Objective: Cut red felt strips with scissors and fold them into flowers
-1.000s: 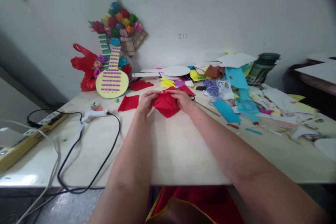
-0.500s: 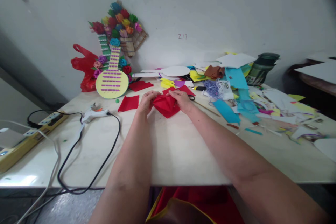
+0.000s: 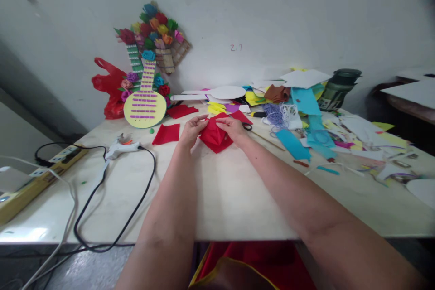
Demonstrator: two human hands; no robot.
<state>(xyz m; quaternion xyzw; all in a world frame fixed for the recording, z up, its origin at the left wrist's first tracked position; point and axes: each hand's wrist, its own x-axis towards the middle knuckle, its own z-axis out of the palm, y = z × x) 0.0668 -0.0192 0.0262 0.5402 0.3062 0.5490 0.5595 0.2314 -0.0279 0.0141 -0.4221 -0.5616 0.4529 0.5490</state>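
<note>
A folded piece of red crepe paper (image 3: 216,138) is held between my two hands above the middle of the table. My left hand (image 3: 193,130) pinches its upper left edge between thumb and fingers. On the other side, my right hand (image 3: 233,128) pinches its upper right part, fingers closed. More red paper (image 3: 241,117) lies just behind the right hand, partly hidden. To the left of my left hand rests a red paper square (image 3: 166,134), its left edge curled. Black-handled scissors (image 3: 247,126) lie beside my right hand, mostly covered.
A white glue gun (image 3: 122,147) with a looping black cord lies at left near a power strip (image 3: 44,176). A yellow paper guitar (image 3: 145,108) leans among paper flowers at the back. Yarn (image 3: 277,115), blue paper (image 3: 292,143) and scraps spread right, near a dark bottle (image 3: 340,90).
The left fingers have shifted slightly to the right along the paper's top edge. The red paper's folds have changed shape a little; the right hand has barely moved.
</note>
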